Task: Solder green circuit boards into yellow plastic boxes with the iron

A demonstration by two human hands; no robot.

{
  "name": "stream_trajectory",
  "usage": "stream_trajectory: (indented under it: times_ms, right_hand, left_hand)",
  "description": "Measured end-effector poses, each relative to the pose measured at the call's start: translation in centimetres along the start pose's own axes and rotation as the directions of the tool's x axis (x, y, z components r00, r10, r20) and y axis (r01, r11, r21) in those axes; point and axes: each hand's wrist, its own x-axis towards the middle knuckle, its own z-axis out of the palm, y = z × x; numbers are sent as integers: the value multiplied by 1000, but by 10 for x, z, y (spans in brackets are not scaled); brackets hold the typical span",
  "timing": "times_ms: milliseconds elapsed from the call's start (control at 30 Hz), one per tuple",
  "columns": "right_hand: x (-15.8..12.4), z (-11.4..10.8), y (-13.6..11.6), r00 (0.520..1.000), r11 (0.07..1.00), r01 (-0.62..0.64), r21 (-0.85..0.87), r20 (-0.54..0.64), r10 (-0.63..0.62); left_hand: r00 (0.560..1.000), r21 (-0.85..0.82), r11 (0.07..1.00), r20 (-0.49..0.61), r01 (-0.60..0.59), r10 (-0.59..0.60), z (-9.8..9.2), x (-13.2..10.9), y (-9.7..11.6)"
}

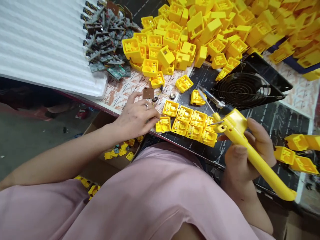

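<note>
My left hand [138,116], with a ring on one finger, rests palm down at the table's near edge. Its fingers are apart, and the nearest reach the edge of a small yellow plastic housing [163,124]; I see nothing held. My right hand [247,153] is wrapped round the handle of a yellow soldering gun [252,153], its metal tip pointing up and left. Below the tip, several open yellow housings [194,131] stand in two tight rows, small parts inside. A brown board [148,93] and a round black part [172,96] lie beyond my left fingers.
A large heap of yellow housings [197,26] covers the back. Wired circuit boards [107,40] are piled on white foam [45,43]. A black fan [250,83] stands beyond the soldering gun. More housings [296,155] lie at the right, and a carton below holds yellow pieces [122,150].
</note>
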Motion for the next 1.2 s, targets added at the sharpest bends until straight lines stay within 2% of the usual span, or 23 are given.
stream_trajectory:
  times_ms: [100,133,233,267,367,433,533,600,667,733,800,967,1100,1200]
  right_hand:
    - [1,5,-3,981,993,107,58,154,-114]
    - [1,10,-3,956,985,157,66,240,-168]
    - [2,31,0,830,941,336,41,460,-316]
    - [3,40,1,801,920,390,20,485,-350]
    - [7,71,-1,760,853,519,-51,485,-433]
    - [6,90,-3,703,785,610,-113,535,-469]
    - [-2,110,-7,592,674,714,-187,675,-440]
    - [-8,117,-8,556,632,746,-209,719,-417]
    - [-13,120,-7,557,608,761,-227,709,-433]
    - [-15,120,-6,583,602,760,-244,664,-468]
    - [-14,118,-4,607,614,752,-240,616,-502]
    - [-12,119,-2,625,628,750,-207,530,-573]
    - [-13,118,1,611,614,758,-218,564,-555]
    - [-10,110,1,617,679,714,-173,613,-493]
  left_hand:
    - [996,112,993,-78,-32,41,4,-10,5]
    - [993,119,992,-103,-50,63,5,-12,7]
    - [977,47,995,-189,-89,96,8,-17,9]
    - [972,4,996,-218,-88,87,8,-18,7]
    - [969,-120,991,-246,-52,21,3,-21,-8]
    - [969,-182,983,-244,-15,-31,-1,-23,-21]
    - [966,-226,972,-236,55,-109,-4,-27,-37]
    - [963,-232,968,-228,92,-146,-4,-28,-41]
    - [962,-245,963,-213,114,-168,-5,-28,-40]
    - [966,-271,953,-181,133,-186,-7,-27,-37]
    - [968,-297,942,-142,158,-207,-9,-27,-33]
    - [952,-362,903,-111,230,-287,-14,-27,-29]
    - [960,-390,897,-91,210,-264,-17,-25,-25]
    - [965,-397,899,-101,185,-243,-16,-25,-23]
